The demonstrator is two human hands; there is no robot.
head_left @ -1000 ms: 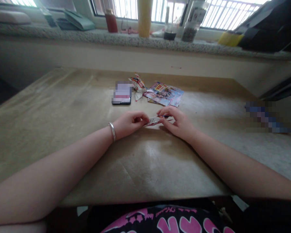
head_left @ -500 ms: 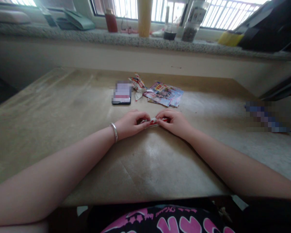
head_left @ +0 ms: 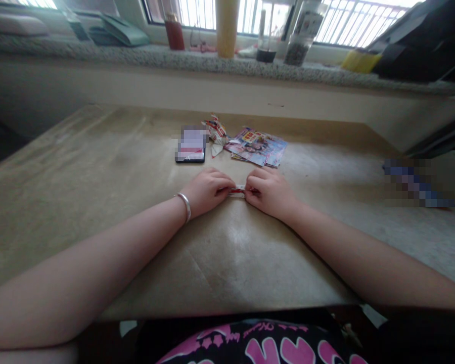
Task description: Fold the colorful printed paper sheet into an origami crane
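Head view. Both hands are near the middle of the desk (head_left: 98, 167), pinching a folded paper strip (head_left: 237, 191) between them. The strip is red and white, and only a short stretch shows. Left hand (head_left: 207, 191) grips its left end, right hand (head_left: 269, 192) its right end, fingers curled on both. Can't tell if the strip touches the desk. Silver bangle (head_left: 184, 206) on left wrist.

Toward the far edge, ahead of the hands: phone (head_left: 191, 145), screen blurred. Just right of it, a folded paper figure (head_left: 215, 132), then a pile of printed paper sheets (head_left: 256, 146) beside that. Both are well apart from the hands. Near right edge: blurred object (head_left: 417, 184), can't tell what. Past the near edge: black shirt (head_left: 258, 344) with pink print.

Beyond the desk: granite windowsill (head_left: 197, 58) holding a yellow cylinder (head_left: 226, 25), red bottle (head_left: 174, 33) and glass jar (head_left: 302, 35), in front of a barred window (head_left: 349, 20).
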